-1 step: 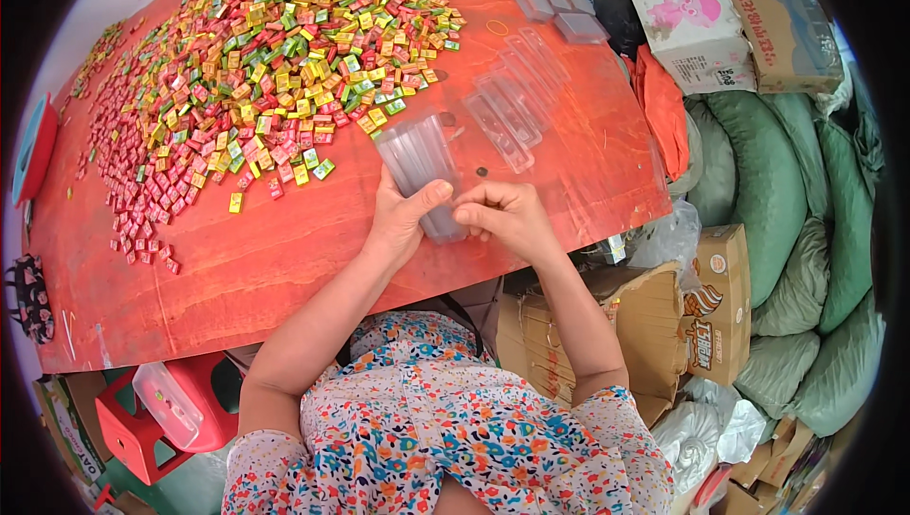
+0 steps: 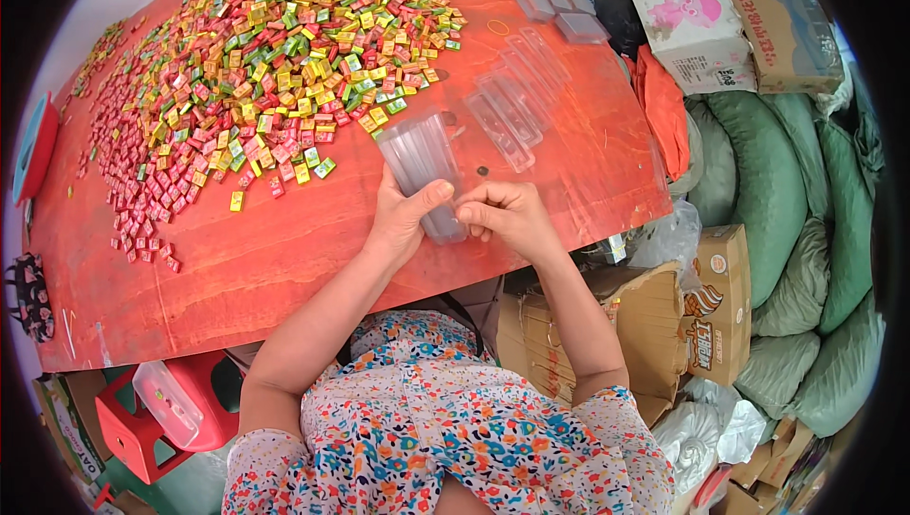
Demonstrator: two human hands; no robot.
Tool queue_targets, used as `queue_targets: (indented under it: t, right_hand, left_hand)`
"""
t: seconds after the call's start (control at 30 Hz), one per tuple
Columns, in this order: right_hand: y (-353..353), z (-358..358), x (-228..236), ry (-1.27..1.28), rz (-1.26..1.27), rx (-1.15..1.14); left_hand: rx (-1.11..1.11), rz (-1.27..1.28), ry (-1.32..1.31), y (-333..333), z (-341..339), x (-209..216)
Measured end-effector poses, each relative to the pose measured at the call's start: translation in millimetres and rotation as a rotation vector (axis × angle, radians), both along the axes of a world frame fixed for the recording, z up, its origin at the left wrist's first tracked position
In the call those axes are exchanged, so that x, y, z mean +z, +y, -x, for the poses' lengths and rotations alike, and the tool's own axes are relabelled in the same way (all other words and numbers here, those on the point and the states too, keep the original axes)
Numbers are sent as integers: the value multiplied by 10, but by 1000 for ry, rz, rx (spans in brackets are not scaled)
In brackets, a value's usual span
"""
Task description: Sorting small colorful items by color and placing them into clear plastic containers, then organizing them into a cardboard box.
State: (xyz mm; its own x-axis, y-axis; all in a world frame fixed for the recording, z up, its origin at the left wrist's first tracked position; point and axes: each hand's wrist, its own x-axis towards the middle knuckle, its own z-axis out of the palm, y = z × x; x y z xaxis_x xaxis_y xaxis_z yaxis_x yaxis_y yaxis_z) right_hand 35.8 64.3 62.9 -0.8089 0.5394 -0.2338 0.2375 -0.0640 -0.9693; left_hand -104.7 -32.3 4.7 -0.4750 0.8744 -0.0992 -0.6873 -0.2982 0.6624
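Observation:
A stack of long, narrow clear plastic cases (image 2: 415, 151) is gripped in my left hand (image 2: 402, 219), the thumb lying across its front. The stack is tilted over the near part of the red table (image 2: 237, 273). Beside its lower right edge, my right hand (image 2: 514, 221) is pinched closed, thumb against bent fingers. Whatever is between those fingertips is too small to make out. Further right on the table lie several similar clear cases (image 2: 500, 124) in an overlapping row. A large heap of small red, yellow and green wrapped packets (image 2: 284, 65) spreads across the left and far side.
More clear cases (image 2: 580, 28) sit at the far right. Cardboard boxes (image 2: 716, 307) and bulging green sacks (image 2: 758, 183) crowd the right side. A red stool (image 2: 142, 439) with a clear plastic container (image 2: 169, 408) stands below the table's left edge. A rubber band (image 2: 498, 28) lies at the back.

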Motion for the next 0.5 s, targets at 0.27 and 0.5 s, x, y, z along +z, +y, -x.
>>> queue_targets:
  t: [0.27, 0.5]
  right_hand:
    - [39, -54, -54, 49, -525, -187]
    - [109, -60, -121, -326, -1582, -132]
  left_hand:
    - [190, 89, 84, -29, -16, 110]
    - [143, 117, 23, -207, -3, 74]
